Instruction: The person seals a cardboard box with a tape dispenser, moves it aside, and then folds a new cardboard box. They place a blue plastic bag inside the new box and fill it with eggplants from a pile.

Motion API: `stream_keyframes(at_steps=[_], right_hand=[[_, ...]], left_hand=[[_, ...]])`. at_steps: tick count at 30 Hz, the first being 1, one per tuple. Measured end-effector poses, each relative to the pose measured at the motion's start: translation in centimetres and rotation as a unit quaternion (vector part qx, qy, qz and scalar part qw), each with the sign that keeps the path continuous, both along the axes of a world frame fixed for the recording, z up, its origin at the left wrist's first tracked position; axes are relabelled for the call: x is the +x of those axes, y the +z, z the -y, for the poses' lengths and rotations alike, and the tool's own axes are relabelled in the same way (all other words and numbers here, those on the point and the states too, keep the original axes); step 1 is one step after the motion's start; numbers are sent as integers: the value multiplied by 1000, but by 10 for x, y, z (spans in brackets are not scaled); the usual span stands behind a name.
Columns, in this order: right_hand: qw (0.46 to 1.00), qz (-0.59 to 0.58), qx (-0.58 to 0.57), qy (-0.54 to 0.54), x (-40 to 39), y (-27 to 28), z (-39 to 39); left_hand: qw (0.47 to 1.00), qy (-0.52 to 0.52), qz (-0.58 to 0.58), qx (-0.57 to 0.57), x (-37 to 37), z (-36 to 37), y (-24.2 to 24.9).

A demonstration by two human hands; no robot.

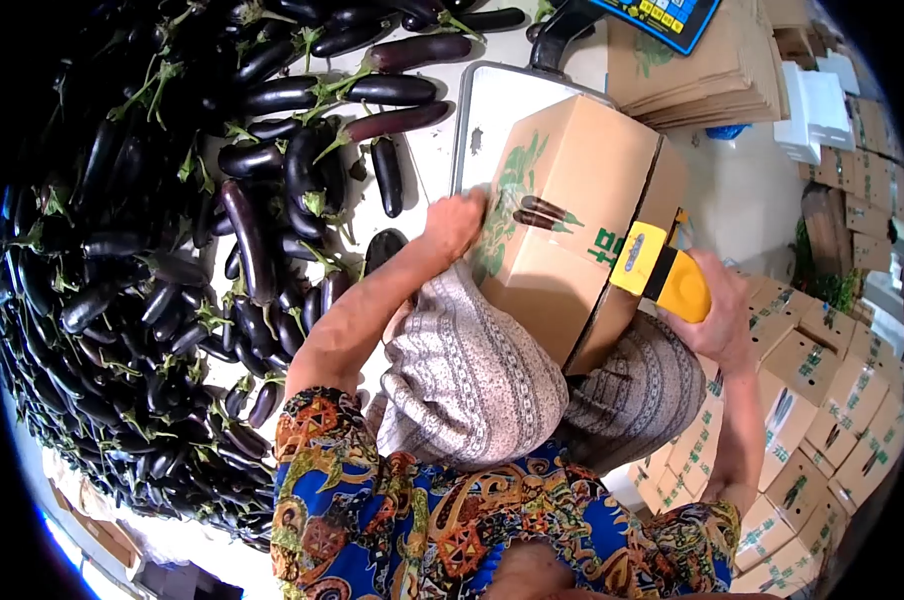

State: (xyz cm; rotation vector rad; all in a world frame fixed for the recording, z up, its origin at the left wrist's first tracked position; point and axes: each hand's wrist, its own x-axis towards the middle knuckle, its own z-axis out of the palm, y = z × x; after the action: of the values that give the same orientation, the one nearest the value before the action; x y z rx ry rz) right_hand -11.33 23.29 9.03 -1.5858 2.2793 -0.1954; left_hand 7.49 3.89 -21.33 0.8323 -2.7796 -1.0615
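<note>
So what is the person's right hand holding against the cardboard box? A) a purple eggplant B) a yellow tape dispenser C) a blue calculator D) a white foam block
B: the right hand grips a yellow tape dispenser pressed on the edge of the cardboard box, while the left hand steadies the box's other side.

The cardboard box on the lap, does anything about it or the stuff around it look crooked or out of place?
The cardboard box sits tilted, propped on the knees and leaning against the white scale platform, held by the left hand. The right hand presses a yellow tape dispenser to its edge. The eggplants lie in a loose heap. Nothing looks damaged.
</note>
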Motion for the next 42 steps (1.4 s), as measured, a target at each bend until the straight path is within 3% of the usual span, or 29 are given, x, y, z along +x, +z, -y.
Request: stream_keyframes(at_steps=[2, 4, 5, 8, 10, 14, 18, 20, 23, 24, 27, 30, 39, 40, 42], right_hand=[[1000, -7, -19, 5, -4, -4, -1], [1000, 0, -22, 5, 0, -7, -5], [1000, -3, -26, 5, -1, -6, -4], [999, 1, -33, 2, -3, -7, -7], [1000, 3, -28, -7, -4, -9, -12], [998, 9, -58, -2, -5, -11, -11], [997, 46, -61, -25, -4, -10, -17], [995, 32, -91, -12, -7, -16, -22], [996, 29, -90, -6, -8, -16, -24], [995, 28, -99, -6, -8, -16, -24], [993, 28, -112, -2, -9, -18, -22], [995, 19, -94, -1, -9, -19, -22], [994, 6, -107, 19, -9, -29, -24], [994, -9, -104, 23, -10, -31, -24], [993, -6, -114, 25, -10, -35, -24]], left_hand=[[998, 40, -12, 38, 14, -9, -16], [973, 124, -181, 76, 3, 0, -5], [951, 173, -183, 180, -8, 10, 21], [824, 285, -273, 406, -52, 15, 72], [892, 125, -267, 342, -60, 5, 89], [903, 158, -214, 339, -61, 3, 26], [944, 168, -198, 201, -62, 8, 3], [939, 158, -273, 138, -74, 22, 35], [927, -9, -375, 10, -107, 43, 133], [931, -70, -357, 8, -117, 42, 154], [913, -203, -296, -192, -135, 25, 167], [929, -238, -208, -193, -133, 26, 168], [904, -249, -219, -269, -139, 34, 154], [881, -261, -260, -298, -140, 34, 158], [908, -268, -212, -244, -136, 31, 167]])
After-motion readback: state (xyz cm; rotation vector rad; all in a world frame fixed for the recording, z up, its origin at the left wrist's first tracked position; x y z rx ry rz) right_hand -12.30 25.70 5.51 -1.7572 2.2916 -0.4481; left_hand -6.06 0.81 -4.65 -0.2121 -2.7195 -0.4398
